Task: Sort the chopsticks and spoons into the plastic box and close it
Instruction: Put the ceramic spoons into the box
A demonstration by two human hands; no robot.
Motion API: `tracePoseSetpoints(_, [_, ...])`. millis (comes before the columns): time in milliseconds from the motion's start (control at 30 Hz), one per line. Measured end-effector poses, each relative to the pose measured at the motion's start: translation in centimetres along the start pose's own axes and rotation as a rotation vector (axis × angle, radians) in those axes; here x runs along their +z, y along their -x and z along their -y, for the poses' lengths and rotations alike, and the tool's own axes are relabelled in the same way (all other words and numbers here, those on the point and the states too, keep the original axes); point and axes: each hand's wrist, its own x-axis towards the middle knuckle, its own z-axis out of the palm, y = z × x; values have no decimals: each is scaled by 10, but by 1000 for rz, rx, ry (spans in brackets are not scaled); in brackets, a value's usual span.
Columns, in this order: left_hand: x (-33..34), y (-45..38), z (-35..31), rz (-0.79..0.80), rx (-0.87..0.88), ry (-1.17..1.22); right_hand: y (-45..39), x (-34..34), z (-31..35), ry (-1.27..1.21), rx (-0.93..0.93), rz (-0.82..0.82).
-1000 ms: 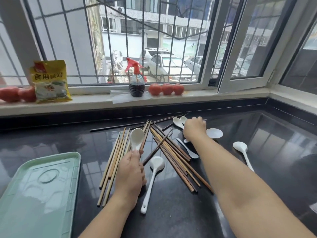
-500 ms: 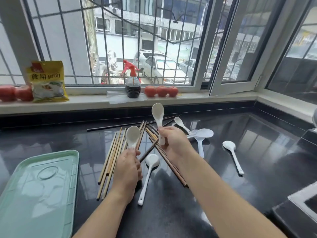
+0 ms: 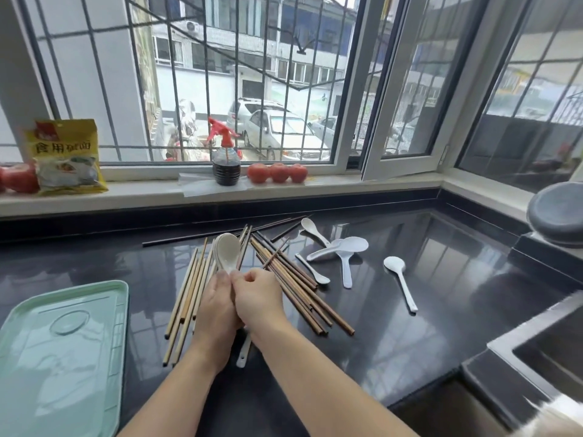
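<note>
My left hand point(image 3: 217, 307) and my right hand point(image 3: 260, 298) are pressed side by side over the black countertop point(image 3: 441, 279), both curled round the handles of the stacked white spoons point(image 3: 227, 252), whose bowls stand up above my fingers. I cannot tell how many spoons are in the stack, though a second rim shows just behind the front one.

Taking my hands as the landmark: just left of them lie the pale bamboo chopsticks point(image 3: 186, 298), running roughly side by side away from me. Just right of them lie the dark brown chopsticks point(image 3: 299, 294), fanned and crossing one another. Under my hands a white spoon handle point(image 3: 243, 354) pokes out toward me on the counter.

Right of my hands, beyond the dark chopsticks, lie a small white spoon point(image 3: 312, 269), a white rice paddle point(image 3: 347, 257) and another spoon point(image 3: 310, 227) farther back. Well to the right a lone white spoon point(image 3: 399, 279) lies apart.

Far left of my hands sits the mint-green plastic lid point(image 3: 63, 342), flat on the counter. Behind my hands, on the windowsill point(image 3: 347, 181), stand a spray bottle point(image 3: 225, 162), three tomatoes point(image 3: 277, 172) and a yellow packet point(image 3: 66, 156).
</note>
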Motion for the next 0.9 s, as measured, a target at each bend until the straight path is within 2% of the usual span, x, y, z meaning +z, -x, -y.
tracePoseSetpoints(200, [-2, -7, 8, 31, 17, -39, -14, -16, 13, 205, -101, 50])
tracePoseSetpoints(300, [-3, -7, 8, 26, -11, -11, -23, -23, 16, 220, -142, 178])
tracePoseSetpoints(333, [-3, -8, 9, 14, -23, 4, -31, -28, 16, 236, -162, 189])
tracePoseSetpoints(367, [-3, -9, 10, -2, -30, 18, -43, -35, 16, 273, -200, 134])
tracePoseSetpoints(500, [-2, -14, 13, -43, -34, 45, -119, -85, 10, 721, -314, -299])
tracePoseSetpoints(600, [-5, -18, 13, -42, -45, 83, -167, -120, 0, 1224, -240, -340])
tracePoseSetpoints(667, [-5, -20, 13, -33, -52, 100, -185, -130, -1, 1434, -188, -303])
tracePoseSetpoints(767, [-4, -20, 13, -18, -60, 91, -199, -128, -4, 1446, -148, -285])
tracePoseSetpoints(900, [-5, -20, 13, -21, -56, 95, -205, -116, -4, 1251, -87, -304])
